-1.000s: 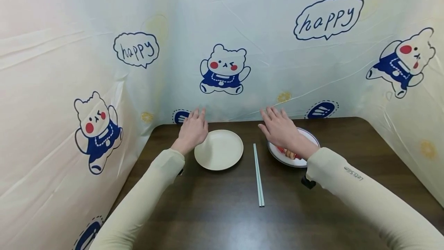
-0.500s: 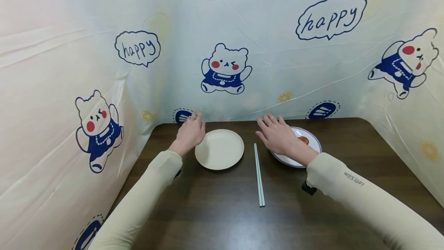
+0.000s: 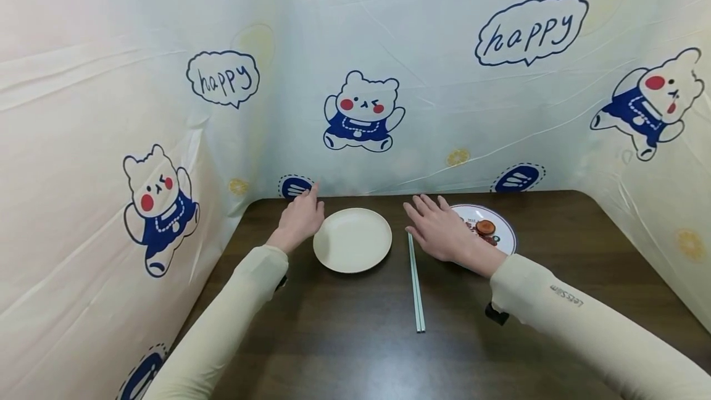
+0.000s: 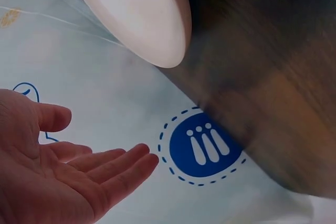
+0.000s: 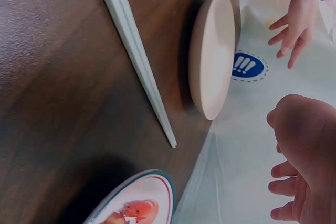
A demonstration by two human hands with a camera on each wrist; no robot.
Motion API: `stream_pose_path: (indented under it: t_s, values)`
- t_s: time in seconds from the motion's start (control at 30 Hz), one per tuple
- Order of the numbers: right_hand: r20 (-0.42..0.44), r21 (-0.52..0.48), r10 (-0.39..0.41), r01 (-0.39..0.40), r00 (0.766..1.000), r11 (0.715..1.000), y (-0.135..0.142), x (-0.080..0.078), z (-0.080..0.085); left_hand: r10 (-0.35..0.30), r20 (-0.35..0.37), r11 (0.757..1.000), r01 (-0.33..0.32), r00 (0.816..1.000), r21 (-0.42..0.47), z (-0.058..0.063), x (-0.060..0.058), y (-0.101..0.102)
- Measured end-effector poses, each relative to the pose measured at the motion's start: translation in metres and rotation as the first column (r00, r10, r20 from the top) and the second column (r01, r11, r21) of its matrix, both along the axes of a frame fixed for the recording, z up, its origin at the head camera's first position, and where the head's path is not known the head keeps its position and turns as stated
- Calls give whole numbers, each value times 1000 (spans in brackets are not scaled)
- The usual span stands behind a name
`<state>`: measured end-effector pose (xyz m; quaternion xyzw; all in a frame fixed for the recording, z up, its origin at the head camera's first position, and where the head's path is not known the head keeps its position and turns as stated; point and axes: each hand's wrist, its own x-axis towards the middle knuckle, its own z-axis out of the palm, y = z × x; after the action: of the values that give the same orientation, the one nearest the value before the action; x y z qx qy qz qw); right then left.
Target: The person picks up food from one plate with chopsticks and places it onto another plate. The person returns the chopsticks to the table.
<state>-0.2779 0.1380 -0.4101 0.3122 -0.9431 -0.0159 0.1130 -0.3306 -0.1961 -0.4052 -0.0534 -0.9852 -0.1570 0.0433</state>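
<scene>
My left hand (image 3: 300,220) hovers at the far left of the table, beside a cream plate (image 3: 352,242) with nothing on it. The left wrist view shows its fingers extended, palm visible, holding nothing. My right hand (image 3: 436,228) is over the far tips of a pair of pale green chopsticks (image 3: 416,289) and the left part of a white plate (image 3: 510,233) with a dark rim. On that plate lie reddish-brown food pieces (image 3: 486,228), partly hidden by the hand. In the right wrist view the right hand (image 5: 310,156) is raised above the table, fingers loose and holding nothing.
A dark wooden table (image 3: 344,332) carries the plates and chopsticks. A pale printed curtain (image 3: 433,116) with cartoon bears stands behind and at both sides, close to the table's edges. A dark device (image 3: 496,313) sits under my right cuff.
My right hand has moved left and toward me, uncovering more of the food plate. The left hand has drifted slightly left and nearer. Plates and chopsticks stay in place.
</scene>
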Motion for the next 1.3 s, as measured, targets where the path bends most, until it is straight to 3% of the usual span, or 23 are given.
stream_pose_path:
  t_s: [0.47,0.8,1.07,1.3]
  values:
    - [-4,-10,69,-69,998,998,-2,14,-17,48,59,998,-49,997,24,-6,0,-14]
    - [39,-33,118,-116,992,993,-1,21,-28,61,107,998,-62,992,10,-12,-1,-18]
    - [55,-18,183,-183,982,983,-1,31,-36,83,173,986,-106,981,126,-18,-7,-23]
    - [15,10,243,-243,970,970,-1,39,-44,116,280,940,-197,953,280,-25,-14,-29]
